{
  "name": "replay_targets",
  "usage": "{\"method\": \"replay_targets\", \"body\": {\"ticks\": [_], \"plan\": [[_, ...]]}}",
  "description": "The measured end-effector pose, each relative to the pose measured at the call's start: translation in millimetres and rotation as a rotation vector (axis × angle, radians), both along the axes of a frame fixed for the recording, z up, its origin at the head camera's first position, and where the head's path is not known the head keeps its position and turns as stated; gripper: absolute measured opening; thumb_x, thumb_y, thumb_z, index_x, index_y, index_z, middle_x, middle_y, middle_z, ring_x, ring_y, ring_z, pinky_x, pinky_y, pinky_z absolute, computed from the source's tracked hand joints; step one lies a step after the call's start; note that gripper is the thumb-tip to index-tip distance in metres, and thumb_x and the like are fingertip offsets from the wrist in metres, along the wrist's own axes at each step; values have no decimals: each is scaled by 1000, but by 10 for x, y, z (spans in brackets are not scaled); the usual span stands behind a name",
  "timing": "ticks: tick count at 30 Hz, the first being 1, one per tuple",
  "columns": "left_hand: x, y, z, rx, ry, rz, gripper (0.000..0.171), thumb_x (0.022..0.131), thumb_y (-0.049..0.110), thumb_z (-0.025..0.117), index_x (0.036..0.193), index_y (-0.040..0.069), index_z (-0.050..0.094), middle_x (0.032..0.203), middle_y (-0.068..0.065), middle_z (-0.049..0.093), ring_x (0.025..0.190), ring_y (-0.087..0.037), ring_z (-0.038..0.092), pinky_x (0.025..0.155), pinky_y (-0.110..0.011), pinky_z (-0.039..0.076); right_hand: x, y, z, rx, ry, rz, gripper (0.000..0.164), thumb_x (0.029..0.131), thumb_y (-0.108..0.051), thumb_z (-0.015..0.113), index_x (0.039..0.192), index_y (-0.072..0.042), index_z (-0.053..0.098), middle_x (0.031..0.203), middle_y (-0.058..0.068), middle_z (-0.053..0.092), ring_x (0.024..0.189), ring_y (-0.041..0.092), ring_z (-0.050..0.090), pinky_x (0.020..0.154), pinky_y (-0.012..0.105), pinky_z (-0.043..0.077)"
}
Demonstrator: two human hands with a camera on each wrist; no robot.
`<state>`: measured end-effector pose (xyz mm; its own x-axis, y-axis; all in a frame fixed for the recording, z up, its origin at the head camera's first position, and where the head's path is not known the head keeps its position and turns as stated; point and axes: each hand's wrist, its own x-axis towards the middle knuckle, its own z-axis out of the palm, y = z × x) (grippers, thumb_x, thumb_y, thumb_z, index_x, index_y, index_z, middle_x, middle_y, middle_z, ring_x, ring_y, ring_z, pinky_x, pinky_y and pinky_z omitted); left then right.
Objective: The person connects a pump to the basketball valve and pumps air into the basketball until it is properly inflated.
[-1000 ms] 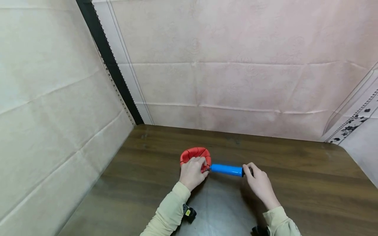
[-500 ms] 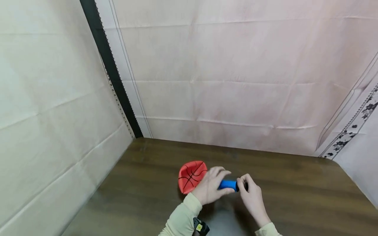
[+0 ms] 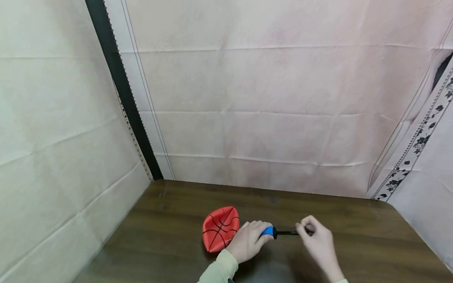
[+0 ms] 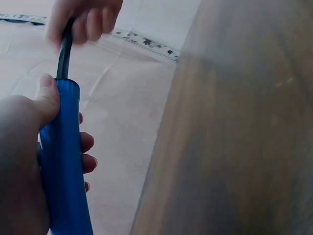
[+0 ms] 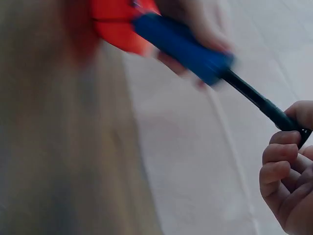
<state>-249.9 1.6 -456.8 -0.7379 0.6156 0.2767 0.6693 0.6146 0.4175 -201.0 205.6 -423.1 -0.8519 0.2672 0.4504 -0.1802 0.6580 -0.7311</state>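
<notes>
A half-deflated red basketball (image 3: 219,228) with black lines lies dented on the table, just left of my left hand (image 3: 247,241). That hand wraps round the blue barrel of a hand pump (image 4: 67,161), thumb along the barrel near its black end. The pump's near end points toward the ball, and in the right wrist view it overlaps the ball's red surface. From the other end a black rod (image 5: 247,91) sticks out, drawn well clear of the barrel. My right hand (image 3: 319,241) pinches the handle at the rod's tip, fingers curled.
The brown wood-grain table (image 3: 170,239) runs under both hands. Pale creased cloth (image 3: 265,133) rises behind its far edge, with more cloth on the left side. A black strip (image 3: 124,90) marks the left corner; a floral border (image 3: 417,145) runs down the right.
My left hand has moved from the ball onto the pump's barrel. The right hand has moved away to the right, drawing out the black rod. The view has tilted up slightly.
</notes>
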Motion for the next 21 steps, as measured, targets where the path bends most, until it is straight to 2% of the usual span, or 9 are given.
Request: {"method": "replay_targets", "body": {"ticks": [3,5,7,9,11,14,16,18,21], "plan": [[7,-56,12,15,-38,25,49,99,57,35,132,25,54,122,9,63,113,-9,57,101,-40,44,40,148,120,-35,-44,-47,18,88,-16,70,76,-12,56,57,-13,58,56,-5,47,58,15,38],[8,-88,21,21,-54,22,51,99,58,33,133,25,52,124,8,62,115,-9,55,102,-39,43,59,227,172,-76,-93,11,21,91,-25,68,81,-12,56,57,-14,56,56,-2,47,58,18,38],[1,-120,24,31,-63,6,51,99,58,32,134,25,51,125,8,60,114,-9,54,100,-35,43,79,302,202,-133,-115,153,21,96,-29,61,88,-10,56,58,-11,52,54,5,47,56,24,41],[-9,-150,33,49,-65,-14,49,100,56,33,134,26,49,124,8,60,112,-8,54,98,-33,43,97,382,203,-215,-79,354,16,101,-22,53,96,-7,55,62,-8,52,53,11,49,53,30,43],[-24,-172,43,60,-59,-36,47,100,55,33,135,26,49,124,8,59,111,-7,53,96,-30,43,108,472,193,-296,-18,584,12,103,-7,44,105,-5,55,68,-5,55,55,17,51,52,34,44],[-46,-189,62,66,-47,-72,45,100,53,35,135,27,49,121,8,59,103,-4,54,89,-26,44,98,582,161,-342,51,850,28,100,9,36,113,-7,55,77,-4,59,60,22,52,54,35,44],[-56,-193,69,54,-32,-92,44,100,52,36,134,27,50,116,8,60,96,-1,54,83,-23,43,63,621,126,-350,67,971,33,98,14,35,114,-7,54,79,-2,59,62,24,51,55,36,44],[-63,-189,73,39,-20,-106,41,100,51,37,132,28,51,111,9,60,90,0,52,80,-21,42,20,625,76,-353,44,1033,31,97,14,35,113,-5,53,78,1,58,61,26,50,55,36,45],[-66,-174,71,9,0,-115,40,101,50,38,131,27,51,108,9,61,90,0,53,80,-21,43,-52,575,-26,-389,-29,1095,23,99,12,34,111,2,51,78,3,58,61,23,52,53,36,46]]}}
